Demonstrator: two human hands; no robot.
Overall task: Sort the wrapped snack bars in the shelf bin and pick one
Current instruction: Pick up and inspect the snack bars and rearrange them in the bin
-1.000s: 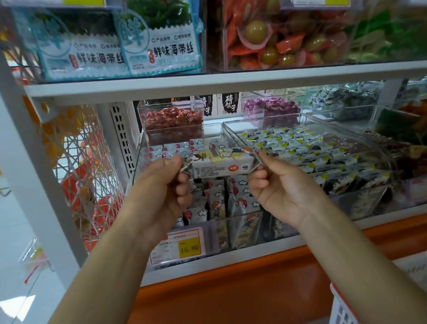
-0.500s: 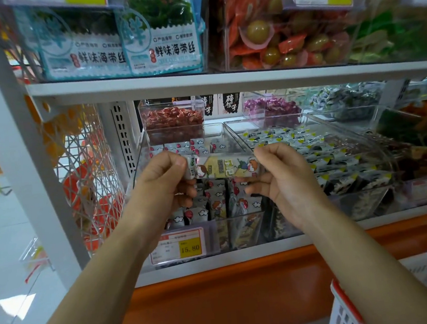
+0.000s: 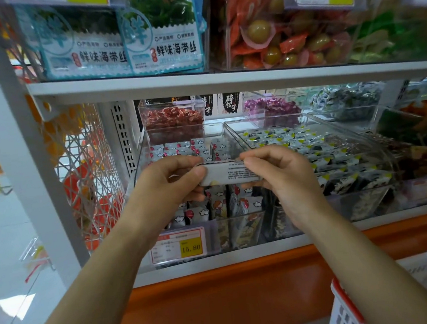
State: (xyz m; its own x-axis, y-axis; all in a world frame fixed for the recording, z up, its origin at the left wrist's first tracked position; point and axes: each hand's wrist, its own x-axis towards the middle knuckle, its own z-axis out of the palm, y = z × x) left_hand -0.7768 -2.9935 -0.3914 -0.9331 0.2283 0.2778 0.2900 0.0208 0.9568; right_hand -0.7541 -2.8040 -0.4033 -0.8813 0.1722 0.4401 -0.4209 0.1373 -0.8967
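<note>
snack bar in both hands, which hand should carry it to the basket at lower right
Right, probably. The right hand pinches one end of the snack bar, and the basket sits low on that side, beside the right forearm. The left hand holds the other end and would have to cross over.

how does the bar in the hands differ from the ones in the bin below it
The held snack bar lies level, small-print back to camera; the bars in the bin stand on end, cartoon fronts showing. The left hand and right hand pinch the held snack bar at its ends; the bars in the bin sit packed, untouched. Both have pale wrappers.
</note>
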